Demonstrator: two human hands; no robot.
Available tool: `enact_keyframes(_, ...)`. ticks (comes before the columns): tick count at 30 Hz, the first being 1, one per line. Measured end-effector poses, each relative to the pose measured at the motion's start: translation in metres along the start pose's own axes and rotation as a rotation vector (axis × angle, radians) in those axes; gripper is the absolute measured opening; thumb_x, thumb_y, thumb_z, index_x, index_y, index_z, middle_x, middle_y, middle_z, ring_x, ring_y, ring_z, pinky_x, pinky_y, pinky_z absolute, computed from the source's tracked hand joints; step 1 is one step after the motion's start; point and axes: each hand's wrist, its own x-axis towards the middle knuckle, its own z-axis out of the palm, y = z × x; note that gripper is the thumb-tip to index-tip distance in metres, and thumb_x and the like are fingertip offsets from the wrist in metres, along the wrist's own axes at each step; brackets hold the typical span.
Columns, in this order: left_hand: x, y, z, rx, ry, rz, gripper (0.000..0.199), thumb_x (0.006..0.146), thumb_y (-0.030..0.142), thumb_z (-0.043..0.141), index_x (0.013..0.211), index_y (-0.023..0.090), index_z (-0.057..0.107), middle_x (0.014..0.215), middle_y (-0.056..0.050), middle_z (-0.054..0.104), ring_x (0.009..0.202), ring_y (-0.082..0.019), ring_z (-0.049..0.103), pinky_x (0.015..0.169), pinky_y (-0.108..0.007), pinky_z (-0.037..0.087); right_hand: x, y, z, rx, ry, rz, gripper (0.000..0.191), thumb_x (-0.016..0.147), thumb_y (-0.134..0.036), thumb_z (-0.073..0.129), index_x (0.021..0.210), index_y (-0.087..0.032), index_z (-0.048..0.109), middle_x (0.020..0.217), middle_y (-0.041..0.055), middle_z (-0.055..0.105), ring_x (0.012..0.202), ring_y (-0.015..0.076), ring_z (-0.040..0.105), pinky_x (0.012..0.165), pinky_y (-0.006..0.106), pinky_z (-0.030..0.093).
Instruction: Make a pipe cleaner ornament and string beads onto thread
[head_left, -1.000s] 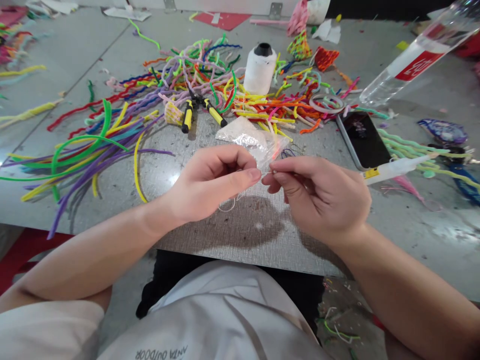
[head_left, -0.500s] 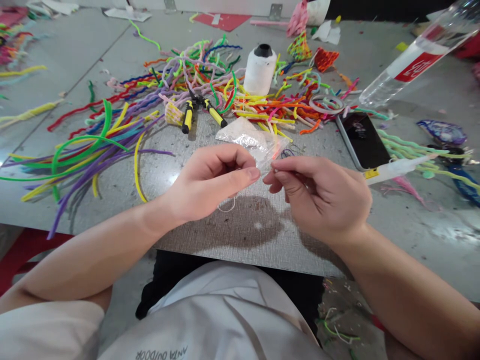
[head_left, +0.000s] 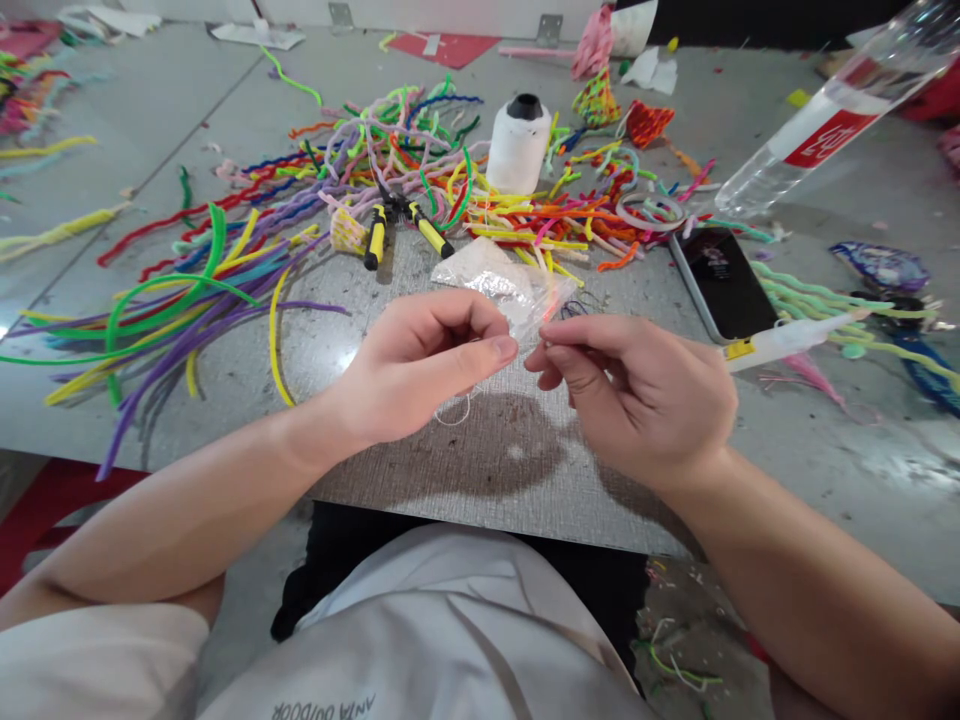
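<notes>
My left hand is closed, its thumb pressed along the bent index finger. A loop of thin white thread hangs just below it. Facing it, a small gap away, my right hand pinches a tiny pale thing between thumb and forefinger, too small to name. Both hands hover over the near part of the table. Right behind the fingertips lies a clear plastic bag with small pale contents.
Beyond the bag lie yellow-and-black pliers, a white thread spool and a heap of coloured pipe cleaners. To the right are a phone, a white tube with a pointed nozzle and a plastic bottle.
My right hand has shifted very slightly left, toward my left hand. My left hand keeps its pose, and the thread loop still hangs below it.
</notes>
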Motion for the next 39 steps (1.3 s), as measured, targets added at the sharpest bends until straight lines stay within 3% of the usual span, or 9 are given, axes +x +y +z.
enact_keyframes(5,0.0006,-0.0010,0.0001,-0.027,-0.025,0.011,0.017,0.086,0.025,0.081,0.077,0.018,0.068,0.061,0.002,0.055,0.054,-0.009,0.043,0.046,-0.023,0.030,-0.0007,0.0008,0.0000,-0.004,0.007,0.013,0.019,0.107,-0.028,0.068,0.116,-0.040,0.080,0.087,-0.0017,0.085,0.064,0.0208,0.076,0.069,0.041,0.070)
enact_keyframes(17,0.0006,-0.0011,-0.0002,0.016,-0.026,0.025,0.016,0.086,0.022,0.080,0.076,0.018,0.068,0.062,0.003,0.055,0.055,-0.008,0.045,0.048,-0.024,0.032,0.0036,-0.0015,-0.0007,-0.069,-0.016,-0.140,0.029,0.104,-0.009,0.066,0.115,-0.033,0.077,0.088,-0.0036,0.085,0.068,0.0166,0.080,0.068,0.030,0.069)
enact_keyframes(33,-0.0004,-0.0012,-0.0007,0.025,-0.006,0.013,0.016,0.086,0.025,0.080,0.077,0.018,0.069,0.062,0.002,0.055,0.053,-0.008,0.045,0.046,-0.024,0.032,0.0027,-0.0029,-0.0016,-0.083,-0.040,-0.118,0.032,0.103,-0.006,0.065,0.115,-0.033,0.076,0.090,-0.0022,0.085,0.068,0.0174,0.080,0.068,0.031,0.069)
enact_keyframes(39,-0.0001,-0.0004,-0.0001,0.020,-0.013,0.015,0.018,0.086,0.025,0.081,0.076,0.019,0.068,0.062,0.002,0.055,0.054,-0.009,0.045,0.047,-0.024,0.033,0.0009,-0.0034,-0.0011,-0.066,-0.037,-0.031,0.024,0.105,-0.014,0.067,0.116,-0.034,0.076,0.086,-0.0015,0.084,0.063,0.0179,0.078,0.062,0.033,0.069)
